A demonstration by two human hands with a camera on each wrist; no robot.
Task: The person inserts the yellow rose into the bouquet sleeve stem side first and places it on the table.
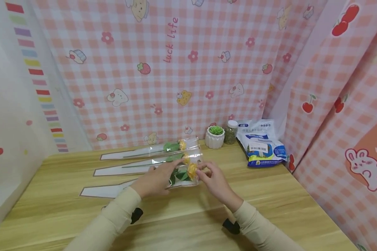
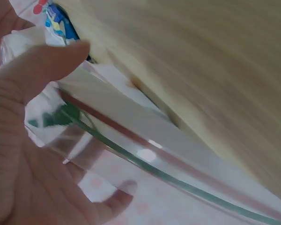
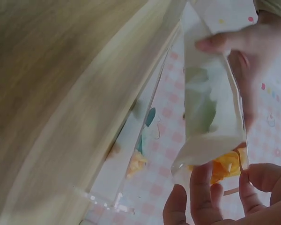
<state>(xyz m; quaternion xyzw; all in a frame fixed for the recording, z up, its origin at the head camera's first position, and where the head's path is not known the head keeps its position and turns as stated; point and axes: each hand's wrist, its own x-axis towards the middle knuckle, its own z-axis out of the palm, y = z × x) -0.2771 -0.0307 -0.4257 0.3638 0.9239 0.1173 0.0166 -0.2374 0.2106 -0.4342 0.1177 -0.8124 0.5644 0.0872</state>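
Nearest me in the head view, a clear-and-white flower sleeve [image 1: 97, 192] with a brown border holds a yellow rose [image 1: 192, 171] with green leaves. My left hand [image 1: 155, 179] grips this sleeve around its middle, thumb on one side and fingers on the other in the left wrist view. Inside, the green stem [image 2: 150, 168] runs along the narrow part. At the wide end, my right hand [image 1: 215, 181] pinches the sleeve's edge beside the bloom. From the right wrist view, the sleeve's white back [image 3: 215, 112] appears raised off the wooden table, with orange-yellow petals [image 3: 227, 167] at its mouth.
Two more sleeved yellow roses lie behind, a middle sleeve [image 1: 108, 170] and a back sleeve [image 1: 113, 156]. Toward the back right stand a white succulent pot [image 1: 214, 141], a lidded jar [image 1: 230, 134] and a blue-and-white bag [image 1: 260, 143]. Checked cloth borders the wooden table [image 1: 182, 223].
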